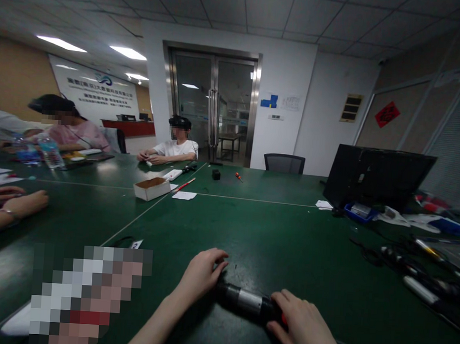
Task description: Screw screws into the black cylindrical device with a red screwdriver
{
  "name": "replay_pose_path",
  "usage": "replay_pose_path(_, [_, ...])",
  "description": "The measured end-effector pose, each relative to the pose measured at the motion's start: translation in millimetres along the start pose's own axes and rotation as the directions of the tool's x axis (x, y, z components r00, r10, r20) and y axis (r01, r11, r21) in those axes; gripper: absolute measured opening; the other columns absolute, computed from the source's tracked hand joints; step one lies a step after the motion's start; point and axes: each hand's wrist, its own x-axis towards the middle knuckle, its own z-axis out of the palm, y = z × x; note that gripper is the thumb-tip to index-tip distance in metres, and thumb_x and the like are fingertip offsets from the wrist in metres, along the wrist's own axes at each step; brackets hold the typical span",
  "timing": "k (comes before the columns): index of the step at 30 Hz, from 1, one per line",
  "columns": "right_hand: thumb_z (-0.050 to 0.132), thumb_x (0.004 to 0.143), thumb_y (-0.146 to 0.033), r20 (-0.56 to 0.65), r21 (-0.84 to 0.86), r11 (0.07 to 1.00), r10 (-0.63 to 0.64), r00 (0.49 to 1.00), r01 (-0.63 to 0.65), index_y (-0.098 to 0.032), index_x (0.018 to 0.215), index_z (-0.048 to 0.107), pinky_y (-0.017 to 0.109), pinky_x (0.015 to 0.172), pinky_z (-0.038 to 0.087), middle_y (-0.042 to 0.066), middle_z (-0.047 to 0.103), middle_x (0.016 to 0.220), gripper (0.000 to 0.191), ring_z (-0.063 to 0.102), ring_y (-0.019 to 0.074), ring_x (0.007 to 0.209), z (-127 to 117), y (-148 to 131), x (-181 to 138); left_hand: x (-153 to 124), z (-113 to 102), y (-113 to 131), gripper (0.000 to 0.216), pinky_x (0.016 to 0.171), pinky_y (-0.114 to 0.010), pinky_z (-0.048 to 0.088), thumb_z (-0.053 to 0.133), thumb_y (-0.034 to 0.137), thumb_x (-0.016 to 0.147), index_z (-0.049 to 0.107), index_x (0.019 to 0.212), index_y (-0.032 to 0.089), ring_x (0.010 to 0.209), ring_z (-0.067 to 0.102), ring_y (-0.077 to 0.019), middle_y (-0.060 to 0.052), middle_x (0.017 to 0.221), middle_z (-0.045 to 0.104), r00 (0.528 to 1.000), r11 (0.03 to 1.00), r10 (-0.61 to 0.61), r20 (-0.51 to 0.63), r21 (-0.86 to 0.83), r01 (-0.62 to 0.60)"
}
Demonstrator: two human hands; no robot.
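Observation:
A black cylinder with a silver band, like a flashlight (pixel 247 301), lies across the green table (pixel 273 232) close to me. My left hand (pixel 201 275) curls round its left end, fingers closed on it. My right hand (pixel 302 328) grips its right end, where a bit of red shows under the fingers. Both hands rest low on the table surface.
A small open cardboard box (pixel 151 188) and white papers sit mid-table. A black monitor back (pixel 373 176) and a tangle of tools and cables (pixel 422 272) fill the right side. Other people sit at the left and far end; someone's hands (pixel 12 203) rest at left.

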Motion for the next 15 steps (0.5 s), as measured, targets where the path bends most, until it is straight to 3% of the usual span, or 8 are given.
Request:
replay_pose_path(5, [0.049,0.092,-0.033,-0.109,0.030,0.997,0.079,0.991,-0.076,-0.027,0.138,0.063,0.048,0.083,0.062,0.014,0.067,0.134,0.049,0.075,0.0346,0.096,18,47,-22,1,2,-3,0.029,0.098,-0.038,0.049,0.054,0.020,0.094,0.075,0.113,0.016,0.109,0.067,-0.0280,-0.012,0.114,0.074,1.000,1.000,-0.005,0.013,0.008,0.005])
replay_pose_path(9, [0.050,0.086,-0.052,-0.191,0.134,0.971,0.222,0.956,-0.199,-0.039,0.127,0.070,0.052,0.095,0.060,0.009,0.071,0.130,0.047,0.070,0.0369,0.113,16,124,-45,0,7,-3,0.037,0.101,-0.036,0.049,0.048,0.017,0.097,0.072,0.124,0.015,0.113,0.065,-0.0264,-0.013,0.119,0.071,0.997,0.999,0.034,0.067,0.022,-0.035])
replay_pose_path(13, [0.052,0.076,-0.062,-0.229,0.204,0.891,0.447,0.864,-0.407,-0.035,0.106,0.078,0.052,0.088,0.061,0.015,0.076,0.117,0.048,0.072,0.0386,0.108,3,215,-78,1,16,-3,0.039,0.100,-0.036,0.049,0.047,0.016,0.098,0.070,0.130,0.016,0.113,0.064,-0.0261,-0.014,0.121,0.069,0.990,0.994,0.099,0.102,0.031,-0.103])
replay_pose_path(15, [0.053,0.071,-0.062,-0.340,0.196,0.867,0.498,0.797,-0.458,-0.031,0.092,0.079,0.049,0.079,0.063,0.019,0.079,0.102,0.046,0.076,0.0382,0.091,0,256,-93,2,19,-2,0.038,0.100,-0.036,0.048,0.050,0.016,0.098,0.069,0.131,0.017,0.113,0.063,-0.0259,-0.013,0.120,0.069,0.987,0.991,0.110,0.114,0.060,-0.117])
